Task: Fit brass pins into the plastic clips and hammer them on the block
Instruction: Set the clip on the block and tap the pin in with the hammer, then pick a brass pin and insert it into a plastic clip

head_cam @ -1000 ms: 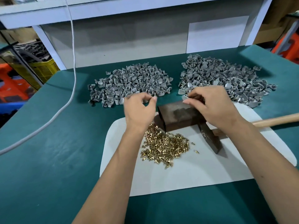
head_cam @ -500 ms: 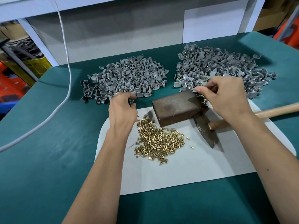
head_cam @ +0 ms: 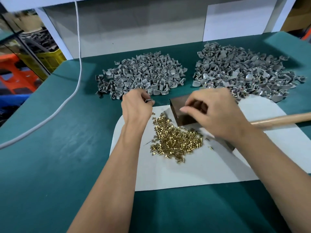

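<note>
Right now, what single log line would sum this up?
left hand: pinches grey clip | right hand: over metal block, grip unclear | brass pins: piled | hammer: lying idle

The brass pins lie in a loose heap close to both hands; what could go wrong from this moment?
1. The left hand, pinching a clip, has its wrist right beside the pins; a sweep could scatter them off the white sheet.
2. The right hand works over the block and hides its top, so a badly seated part may go unnoticed.
3. The hammer lies under the right forearm and could be knocked.
</note>
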Action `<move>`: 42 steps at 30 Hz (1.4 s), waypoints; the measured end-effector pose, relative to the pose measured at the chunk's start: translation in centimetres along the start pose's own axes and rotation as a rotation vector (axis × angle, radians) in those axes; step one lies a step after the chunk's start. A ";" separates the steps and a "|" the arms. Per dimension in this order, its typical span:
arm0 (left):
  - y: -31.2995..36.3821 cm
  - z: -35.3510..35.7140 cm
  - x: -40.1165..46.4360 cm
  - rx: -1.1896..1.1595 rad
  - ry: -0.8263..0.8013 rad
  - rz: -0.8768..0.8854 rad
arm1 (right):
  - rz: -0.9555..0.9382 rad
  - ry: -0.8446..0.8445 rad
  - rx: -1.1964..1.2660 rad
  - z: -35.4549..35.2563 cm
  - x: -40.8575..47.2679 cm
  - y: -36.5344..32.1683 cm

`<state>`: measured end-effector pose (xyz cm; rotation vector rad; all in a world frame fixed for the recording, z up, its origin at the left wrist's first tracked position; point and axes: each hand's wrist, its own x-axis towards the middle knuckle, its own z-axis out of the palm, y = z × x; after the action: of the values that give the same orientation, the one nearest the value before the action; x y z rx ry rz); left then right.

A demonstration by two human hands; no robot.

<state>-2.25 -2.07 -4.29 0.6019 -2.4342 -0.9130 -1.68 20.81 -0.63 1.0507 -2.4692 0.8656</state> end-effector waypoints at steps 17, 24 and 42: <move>0.8 -0.4 -0.1 -0.277 0.106 -0.055 | -0.303 -0.480 -0.162 4.5 -0.4 -5.7; 1.3 -0.1 -0.4 -0.578 0.026 -0.198 | -0.245 -0.499 -0.143 4.4 -0.8 -5.6; 3.2 -0.2 -1.3 -1.041 -0.199 -0.168 | -0.046 -0.044 0.378 2.2 0.0 -3.7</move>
<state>-1.88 0.77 -2.30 0.3125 -1.6833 -2.1398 0.97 17.37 -0.82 1.2510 -2.3583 1.3431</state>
